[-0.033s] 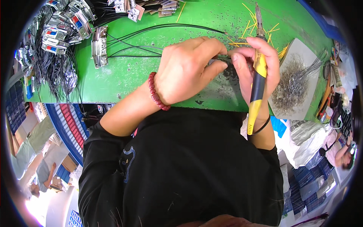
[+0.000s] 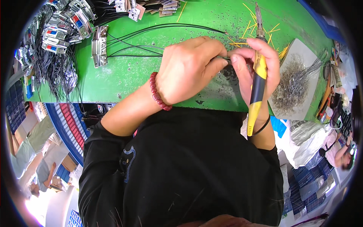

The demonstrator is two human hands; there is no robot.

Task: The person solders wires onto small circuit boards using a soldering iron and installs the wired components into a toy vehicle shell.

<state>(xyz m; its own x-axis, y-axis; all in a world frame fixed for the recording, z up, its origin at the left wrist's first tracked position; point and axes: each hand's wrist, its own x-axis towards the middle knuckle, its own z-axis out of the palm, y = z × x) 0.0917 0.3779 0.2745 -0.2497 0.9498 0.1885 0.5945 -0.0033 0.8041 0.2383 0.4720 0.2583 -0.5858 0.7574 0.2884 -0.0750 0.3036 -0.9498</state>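
My left hand [image 2: 191, 70], its fingers closed, pinches a thin black wire near the middle of the table. That wire [image 2: 136, 56] runs leftward to a silver metal connector housing [image 2: 100, 46], from which other black wires curve away. My right hand [image 2: 261, 70] holds a soldering iron [image 2: 258, 87] with a yellow and black handle, its tip pointing away from me. The right thumb and a fingertip also press together where the wire end meets my left fingertips. Exactly what lies between them is hidden. Beyond my hands rests a loose black cable end [image 2: 225, 32].
Thin yellow sticks [image 2: 247, 28] lie scattered on the green table [image 2: 124, 81]. A grey plate [image 2: 308, 62] covered in dark residue and fine wire sits at right. Bundled wired housings [image 2: 56, 34] crowd the left, and small circuit boards [image 2: 134, 13] lie at the far edge.
My left thumb has come slightly up towards the index finger, and the left hand has moved a touch to the right. My right hand and the soldering iron stay nearly still.
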